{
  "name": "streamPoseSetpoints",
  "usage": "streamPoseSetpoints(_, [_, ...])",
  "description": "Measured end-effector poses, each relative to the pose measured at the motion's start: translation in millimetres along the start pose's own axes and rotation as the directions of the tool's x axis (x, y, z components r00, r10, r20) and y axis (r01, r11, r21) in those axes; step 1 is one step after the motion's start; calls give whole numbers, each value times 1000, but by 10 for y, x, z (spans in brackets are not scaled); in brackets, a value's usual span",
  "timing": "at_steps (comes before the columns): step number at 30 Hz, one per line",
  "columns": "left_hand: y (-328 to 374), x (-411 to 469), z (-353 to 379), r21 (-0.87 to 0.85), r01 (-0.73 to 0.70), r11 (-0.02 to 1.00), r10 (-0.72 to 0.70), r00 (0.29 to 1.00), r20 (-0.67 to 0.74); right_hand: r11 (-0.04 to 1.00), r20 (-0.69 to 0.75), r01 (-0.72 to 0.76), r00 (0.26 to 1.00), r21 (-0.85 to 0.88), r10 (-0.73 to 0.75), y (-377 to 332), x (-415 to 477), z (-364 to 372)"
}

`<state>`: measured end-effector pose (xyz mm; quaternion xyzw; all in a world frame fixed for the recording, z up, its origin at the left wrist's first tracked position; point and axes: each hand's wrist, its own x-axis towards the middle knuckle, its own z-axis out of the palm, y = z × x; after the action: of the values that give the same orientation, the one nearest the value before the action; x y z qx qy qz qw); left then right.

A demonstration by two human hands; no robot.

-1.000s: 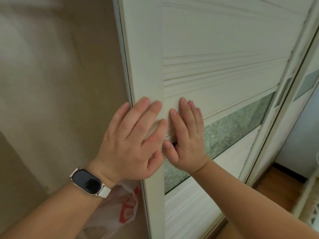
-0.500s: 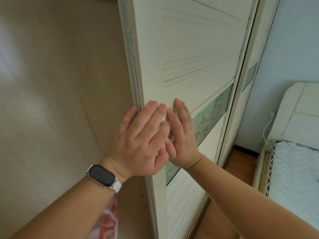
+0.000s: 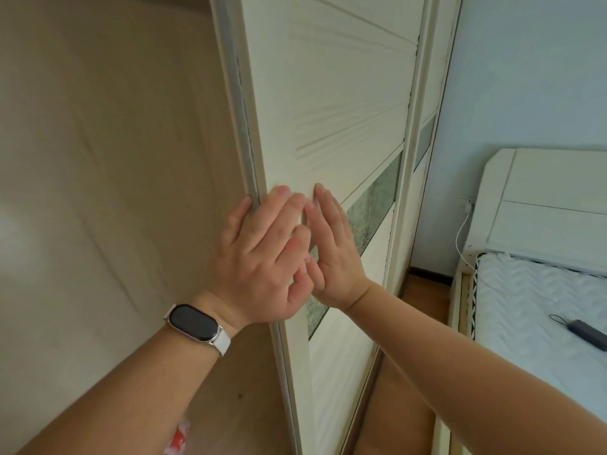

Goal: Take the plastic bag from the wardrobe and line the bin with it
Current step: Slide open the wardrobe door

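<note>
The cream sliding wardrobe door (image 3: 328, 93) stands in front of me, with the beige inside of the wardrobe (image 3: 98, 159) exposed to its left. My left hand (image 3: 262, 257), a dark smartwatch on its wrist, lies flat on the door with its fingers around the door's left edge. My right hand (image 3: 335, 251) presses flat on the door panel just to the right, fingers apart, touching the left hand. A small piece of a white and red plastic bag (image 3: 180, 438) shows at the bottom, below my left forearm. No bin is in view.
A bed (image 3: 532, 323) with a white quilted mattress stands at the right, a dark small device (image 3: 588, 333) lying on it. Its white headboard (image 3: 542, 205) meets the pale blue wall (image 3: 525, 77). A white cable (image 3: 463, 231) hangs beside it. Wooden floor (image 3: 423, 290) runs between wardrobe and bed.
The door has slid to the right with both hands on it, exposing more of the wardrobe's inside. My view has swung right, so the bed shows and the bag is mostly hidden.
</note>
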<state>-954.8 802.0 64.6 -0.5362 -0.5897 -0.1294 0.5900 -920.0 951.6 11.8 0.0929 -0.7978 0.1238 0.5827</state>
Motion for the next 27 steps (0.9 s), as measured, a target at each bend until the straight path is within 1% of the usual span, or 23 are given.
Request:
streamPoseSetpoints(3, [22,78,196,0,4,1000,-4,1000,8,1000,-32,-2,999,10,2,238,2,62])
streamPoseSetpoints(9, [101,247,617,12,9,1000,-9,999,32,1000,-45,7,999,-2,-7,733,22,84])
streamPoseSetpoints(16, [181,432,1035,51,8,999,-10,999,47,1000,-8,2,1000,-2,-2,1214,66,52])
streamPoseSetpoints(18, [184,457,1110,34,9,999,-10,999,36,1000,5,14,1000,-3,-14,1298,79,25])
streamPoseSetpoints(21, [165,440,1142,28,-9,1000,8,1000,18,997,11,71,997,-19,-70,1368,90,1])
streamPoseSetpoints(24, [162,431,1117,57,-12,998,10,1000,21,998,13,57,998,-6,-57,1340,92,0])
streamPoseSetpoints(27, [188,449,1083,69,-9,998,5,998,57,999,39,44,998,-8,-43,1313,78,-20])
